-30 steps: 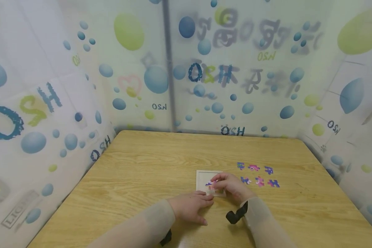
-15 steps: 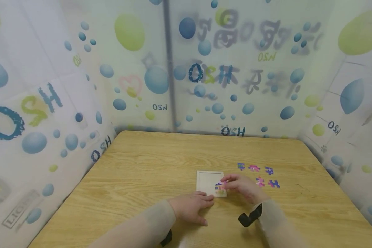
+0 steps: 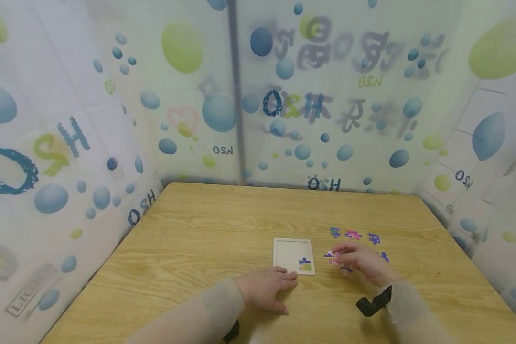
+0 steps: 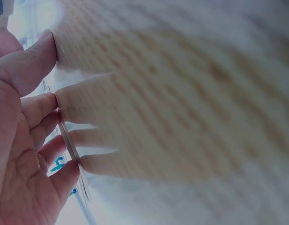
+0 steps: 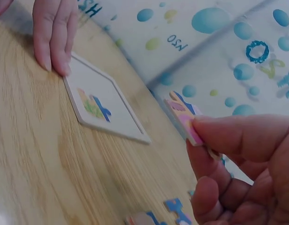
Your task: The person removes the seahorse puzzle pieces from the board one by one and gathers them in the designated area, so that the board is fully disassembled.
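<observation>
A white square puzzle tray (image 3: pixel 279 248) lies flat on the table, with one blue, orange and green jigsaw piece (image 3: pixel 305 265) in its near right corner. My left hand (image 3: pixel 267 289) rests with extended fingers at the tray's near edge; fingertips (image 4: pixel 67 173) touch that edge in the left wrist view. To the right of the tray, my right hand (image 3: pixel 365 263) pinches a pink, purple and orange jigsaw piece (image 5: pixel 182 119) between thumb and fingers, raised above the table. Another piece (image 3: pixel 346 270) shows just below the right hand, partly covered.
Three loose jigsaw pieces, among them a pink one (image 3: pixel 353 235), lie in a row beyond the right hand. A blue piece (image 3: pixel 383 256) is partly hidden behind that hand. Patterned curtains (image 3: pixel 189 157) enclose the wooden table (image 3: pixel 198 224) at the back and sides.
The right hand has moved right, from over the tray to beside it, carrying the pinched jigsaw piece. This uncovers the piece in the tray's corner. My left hand stays put.
</observation>
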Motion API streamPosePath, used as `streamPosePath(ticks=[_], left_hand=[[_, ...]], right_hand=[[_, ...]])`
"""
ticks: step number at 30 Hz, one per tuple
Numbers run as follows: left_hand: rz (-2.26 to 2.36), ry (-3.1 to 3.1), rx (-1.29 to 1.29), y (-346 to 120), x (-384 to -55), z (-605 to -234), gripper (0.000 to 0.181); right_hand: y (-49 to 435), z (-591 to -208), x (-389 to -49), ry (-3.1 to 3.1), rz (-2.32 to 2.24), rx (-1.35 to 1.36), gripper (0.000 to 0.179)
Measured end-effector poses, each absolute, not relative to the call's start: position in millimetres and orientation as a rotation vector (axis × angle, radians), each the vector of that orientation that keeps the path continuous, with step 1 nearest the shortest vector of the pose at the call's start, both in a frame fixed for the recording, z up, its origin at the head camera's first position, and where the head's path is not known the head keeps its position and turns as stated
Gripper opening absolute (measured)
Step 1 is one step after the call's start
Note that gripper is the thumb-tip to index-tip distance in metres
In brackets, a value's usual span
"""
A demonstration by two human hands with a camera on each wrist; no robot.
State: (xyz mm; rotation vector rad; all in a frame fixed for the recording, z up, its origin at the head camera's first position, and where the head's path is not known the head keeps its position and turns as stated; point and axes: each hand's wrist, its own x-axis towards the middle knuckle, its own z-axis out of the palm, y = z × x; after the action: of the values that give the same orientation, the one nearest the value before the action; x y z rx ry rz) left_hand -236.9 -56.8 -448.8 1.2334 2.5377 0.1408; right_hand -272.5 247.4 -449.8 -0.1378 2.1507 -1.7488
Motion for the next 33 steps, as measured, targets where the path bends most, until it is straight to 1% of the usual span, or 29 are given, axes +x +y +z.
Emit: streamPosePath(ticks=[8,14,17,19,26,30,33], left_hand=[[0.140,2.531,1.234,-56.1,-236.8,-449.2,0.070],[0.155,2.523,1.217,-55.8,-237.0,-449.8,0.070],[0.162,2.518,1.216,-55.9,-237.2,-450.0,0.069],[0.166,2.516,1.215,-56.0,-237.1,-449.7,0.069],[0.178,2.507,1.202,-56.6,-236.9,-447.8,0.070],[0.175,2.507,1.204,-56.8,-237.1,-447.3,0.070],[0.171,2.508,1.206,-57.0,-237.3,-447.1,0.070]], right_hand=[[271.0,-456.0,-272.3,2.264,-1.683,-0.062,0.024],[288.5,-458.4,-270.7,2.257,-1.672,-0.129,0.023],[296.2,-458.7,-269.0,2.272,-1.646,-0.119,0.021],[300.8,-458.8,-267.3,2.306,-1.604,-0.106,0.023],[310.7,-458.1,-262.8,2.386,-1.492,-0.045,0.031],[313.1,-457.2,-260.4,2.426,-1.439,-0.027,0.032],[314.0,-457.0,-259.6,2.453,-1.402,0.004,0.029]])
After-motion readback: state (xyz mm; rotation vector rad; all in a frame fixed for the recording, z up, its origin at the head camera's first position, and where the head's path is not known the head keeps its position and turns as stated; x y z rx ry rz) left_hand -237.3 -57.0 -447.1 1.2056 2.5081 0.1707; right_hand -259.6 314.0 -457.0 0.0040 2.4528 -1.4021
